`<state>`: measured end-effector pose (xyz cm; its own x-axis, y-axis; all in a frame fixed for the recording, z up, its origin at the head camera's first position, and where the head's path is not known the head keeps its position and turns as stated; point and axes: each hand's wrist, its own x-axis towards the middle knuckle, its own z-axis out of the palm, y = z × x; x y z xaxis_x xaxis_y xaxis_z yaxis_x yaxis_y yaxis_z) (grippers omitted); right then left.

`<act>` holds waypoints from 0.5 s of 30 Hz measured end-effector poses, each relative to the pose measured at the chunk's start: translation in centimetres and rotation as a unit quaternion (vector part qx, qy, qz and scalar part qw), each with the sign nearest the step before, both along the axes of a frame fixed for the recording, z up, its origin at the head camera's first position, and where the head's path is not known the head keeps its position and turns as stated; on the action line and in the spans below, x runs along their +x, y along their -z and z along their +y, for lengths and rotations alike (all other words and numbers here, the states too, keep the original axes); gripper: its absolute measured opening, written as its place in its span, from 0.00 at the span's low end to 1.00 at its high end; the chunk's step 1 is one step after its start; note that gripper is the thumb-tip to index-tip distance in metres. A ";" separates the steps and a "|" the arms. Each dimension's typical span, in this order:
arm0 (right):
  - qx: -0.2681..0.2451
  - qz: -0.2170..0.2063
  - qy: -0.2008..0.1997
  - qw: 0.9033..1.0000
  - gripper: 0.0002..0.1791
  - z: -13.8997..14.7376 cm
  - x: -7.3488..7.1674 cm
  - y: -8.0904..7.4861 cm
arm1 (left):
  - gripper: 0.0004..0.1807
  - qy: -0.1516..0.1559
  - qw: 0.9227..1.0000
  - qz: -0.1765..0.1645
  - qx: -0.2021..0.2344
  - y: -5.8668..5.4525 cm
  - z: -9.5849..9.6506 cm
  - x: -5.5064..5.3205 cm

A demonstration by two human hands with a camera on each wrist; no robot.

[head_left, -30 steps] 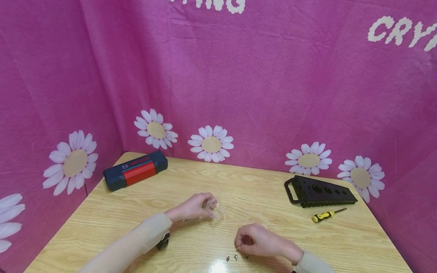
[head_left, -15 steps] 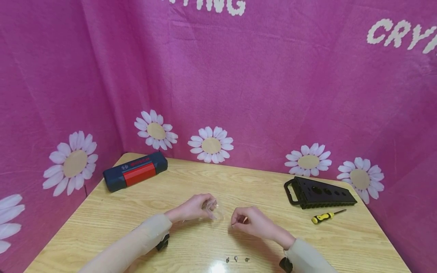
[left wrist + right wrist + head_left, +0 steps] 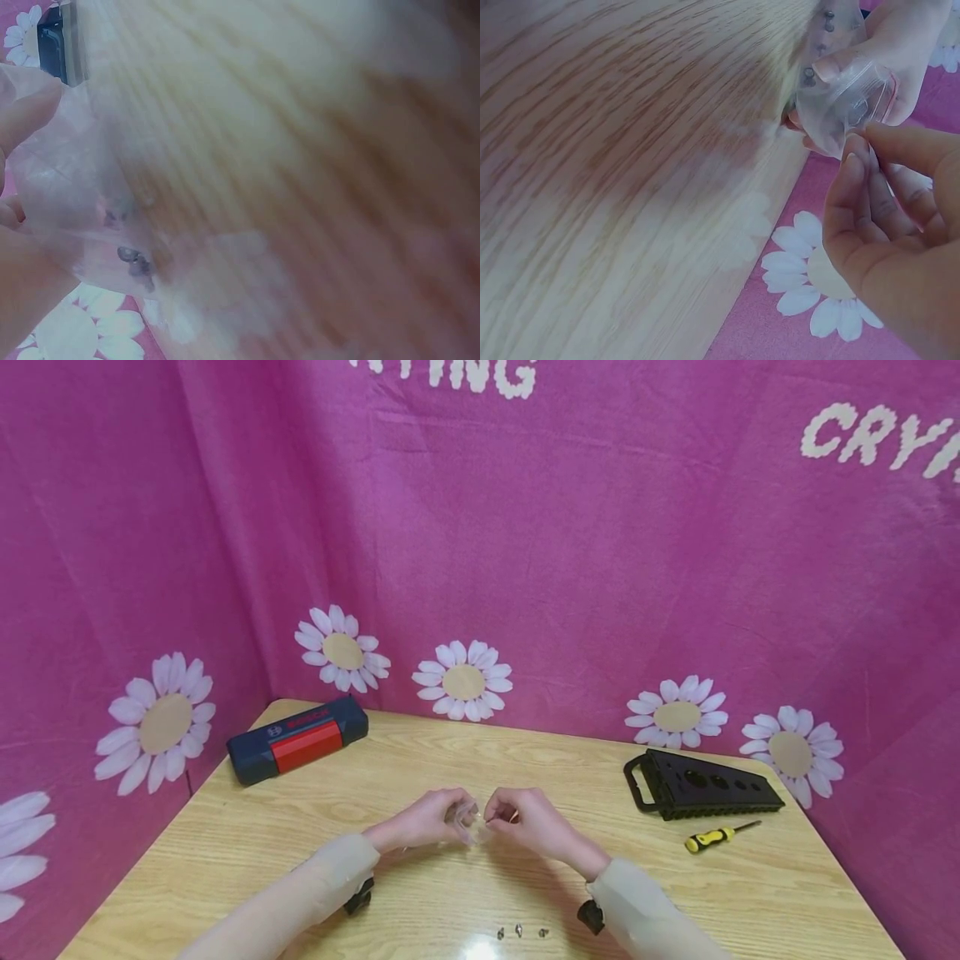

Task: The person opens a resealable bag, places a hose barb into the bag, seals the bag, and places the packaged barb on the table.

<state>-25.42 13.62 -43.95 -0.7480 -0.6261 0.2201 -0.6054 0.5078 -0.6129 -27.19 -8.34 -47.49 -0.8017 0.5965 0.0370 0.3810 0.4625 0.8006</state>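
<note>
My left hand (image 3: 431,817) grips a clear zip bag (image 3: 836,101) near its mouth, over the middle of the table. Several small dark metal screws (image 3: 136,261) show through the plastic in the left wrist view. Close at the bag's opening is my right hand (image 3: 531,820), thumb and forefinger pinched together. The screw between those fingertips is mostly hidden. On the table nearer the front lie three small screws, one at the left (image 3: 501,933), one in the middle (image 3: 518,930) and one at the right (image 3: 543,932).
A dark blue and red Bosch case (image 3: 298,740) lies at the back left of the wooden table (image 3: 480,747). At the right are a black holder with round holes (image 3: 708,783) and a yellow-and-black screwdriver (image 3: 712,838). A pink flowered cloth (image 3: 525,552) hangs behind.
My right hand has picked a screw up from the group at the front and moved forward and left to the bag's mouth. My left hand has stayed almost still with the bag.
</note>
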 end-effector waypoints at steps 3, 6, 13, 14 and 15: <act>0.002 -0.003 -0.005 1.000 0.01 0.1 0.1 0.0 | 0.19 -0.001 1.000 -0.001 -0.003 0.1 0.0 -0.1; 0.007 -0.003 -0.009 1.000 0.03 0.5 0.4 -0.1 | 0.18 -0.003 1.000 -0.007 -0.001 0.2 0.1 -0.1; 0.024 -0.022 -0.029 0.999 0.02 2.4 1.9 0.2 | 0.17 -0.008 1.000 -0.019 0.003 0.2 0.1 -0.1; 0.026 -0.030 -0.030 0.999 0.02 2.7 2.2 0.3 | 0.17 -0.008 1.000 -0.018 0.002 0.3 0.1 -0.1; 0.028 -0.039 -0.031 0.998 0.03 3.0 2.5 0.4 | 0.18 -0.008 1.000 -0.015 0.003 0.3 0.2 -0.1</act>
<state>-22.90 16.65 -44.35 -0.7208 -0.6814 0.1270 -0.5885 0.5050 -0.6314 -27.33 -8.18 -47.76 -0.8120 0.5834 0.0152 0.3487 0.4641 0.8143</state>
